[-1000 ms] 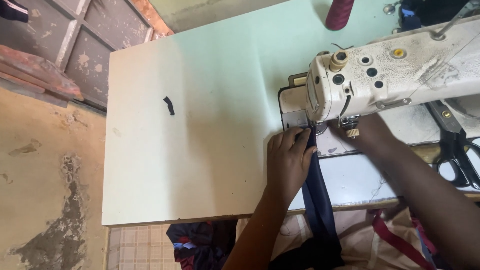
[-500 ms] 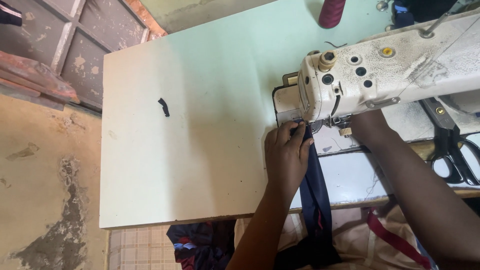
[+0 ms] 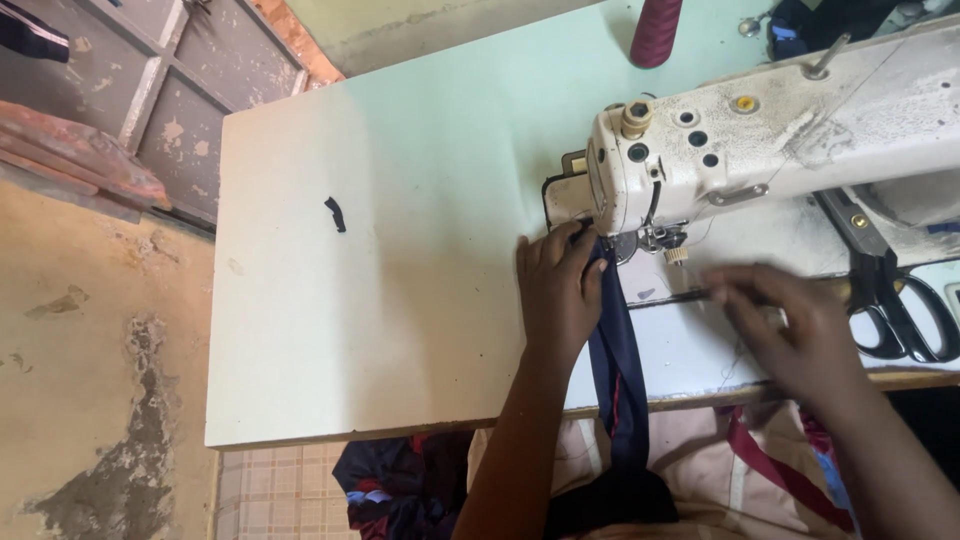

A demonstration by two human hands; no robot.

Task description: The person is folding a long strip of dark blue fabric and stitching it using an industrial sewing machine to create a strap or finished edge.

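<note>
Left hand point(image 3: 556, 290), fingers together, pins narrow navy fabric strip point(image 3: 618, 350) flat at worn cream sewing machine's point(image 3: 760, 150) six o'clock; blurred right hand point(image 3: 790, 335), finger state indiscernible.

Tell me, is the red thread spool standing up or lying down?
Standing up: the thread spool rises on its end from the table behind the sewing machine.

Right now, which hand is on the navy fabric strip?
The left hand, pressing the navy fabric strip at the sewing machine's needle. The right hand is blurred, off the strip, near the black scissors.
</note>
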